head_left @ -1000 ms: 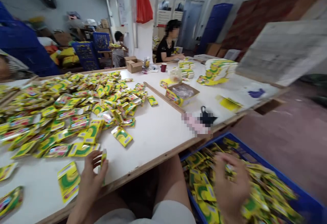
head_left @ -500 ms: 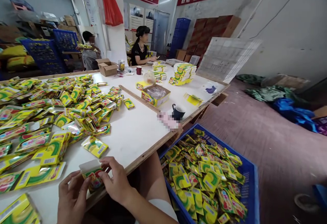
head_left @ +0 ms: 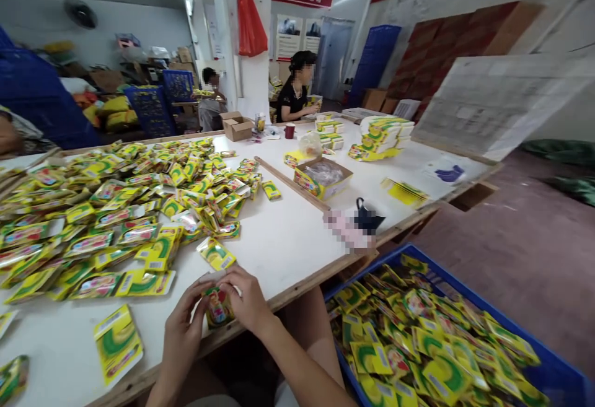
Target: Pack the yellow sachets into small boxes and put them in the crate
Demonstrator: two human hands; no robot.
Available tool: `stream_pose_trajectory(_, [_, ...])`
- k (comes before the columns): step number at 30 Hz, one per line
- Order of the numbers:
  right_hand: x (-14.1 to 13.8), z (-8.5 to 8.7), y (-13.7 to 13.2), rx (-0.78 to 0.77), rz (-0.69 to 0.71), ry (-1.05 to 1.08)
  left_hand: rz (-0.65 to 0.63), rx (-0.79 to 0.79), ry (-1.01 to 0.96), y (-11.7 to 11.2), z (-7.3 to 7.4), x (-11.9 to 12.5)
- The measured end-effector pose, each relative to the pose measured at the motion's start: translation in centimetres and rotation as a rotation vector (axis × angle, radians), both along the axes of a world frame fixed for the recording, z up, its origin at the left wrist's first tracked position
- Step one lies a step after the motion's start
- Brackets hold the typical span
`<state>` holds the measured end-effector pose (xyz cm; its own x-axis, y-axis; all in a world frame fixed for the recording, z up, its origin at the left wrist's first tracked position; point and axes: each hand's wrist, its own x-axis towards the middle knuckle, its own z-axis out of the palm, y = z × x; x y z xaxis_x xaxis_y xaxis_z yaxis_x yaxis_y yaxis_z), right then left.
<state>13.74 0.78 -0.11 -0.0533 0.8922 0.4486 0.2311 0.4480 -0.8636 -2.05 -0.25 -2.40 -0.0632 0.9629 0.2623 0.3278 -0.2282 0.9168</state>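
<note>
Both my hands meet over the near edge of the white table (head_left: 288,240). My left hand (head_left: 183,326) and my right hand (head_left: 246,298) pinch one small yellow-green packet (head_left: 217,308) between their fingers, its printed face turned up. A flat yellow card (head_left: 118,345) lies just left of my left hand. Another single packet (head_left: 215,253) rests on the table right behind my fingers. A large heap of the same packets (head_left: 106,209) covers the left half of the table.
A blue crate (head_left: 548,363) full of packets stands on the floor at my right. On the table are a wooden stick (head_left: 290,183), an open carton (head_left: 325,178), a dark cup (head_left: 367,216) and stacked cards (head_left: 385,134). Two people sit at the far end.
My right hand came out of the blue crate to the table edge and joined the left on one packet. The packet's white flap, open half a second ago, no longer shows.
</note>
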Motion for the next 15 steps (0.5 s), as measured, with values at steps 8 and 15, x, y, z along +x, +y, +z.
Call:
stream_pose_trajectory(8, [0.3,0.0,-0.5,0.024,0.039,0.076,-0.06,0.059,0.005,-0.4,0.9,0.7])
stream_pose_trajectory(15, [-0.1,0.7,-0.9,0.015,0.011,0.026,0.013,0.002,-0.048,-0.9,1.7,0.8])
